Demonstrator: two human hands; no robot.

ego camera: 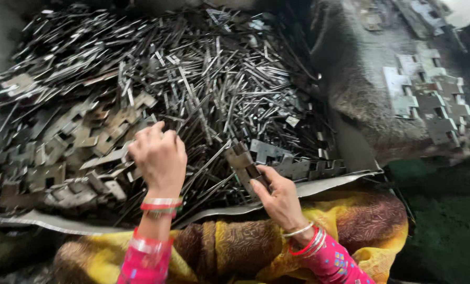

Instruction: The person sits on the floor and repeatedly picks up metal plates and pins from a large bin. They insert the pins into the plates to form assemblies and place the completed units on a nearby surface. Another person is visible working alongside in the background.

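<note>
A wide heap of thin metal strips (208, 79) fills the sheet-metal tray (319, 185) before me. My left hand (158, 158) reaches into the notched hinge plates (77, 142), fingers curled, perhaps gripping one. My right hand (277, 197) pinches a small hinge stack (245, 163); I'd keep its edges square.

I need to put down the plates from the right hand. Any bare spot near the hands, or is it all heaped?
Mostly heaped. The strip pile covers the middle; notched plates crowd around the left hand. Bare room: the grey sheet edge beside the right hand, below the plate row, and the dark cloth mound left of the laid-out plates.
</note>
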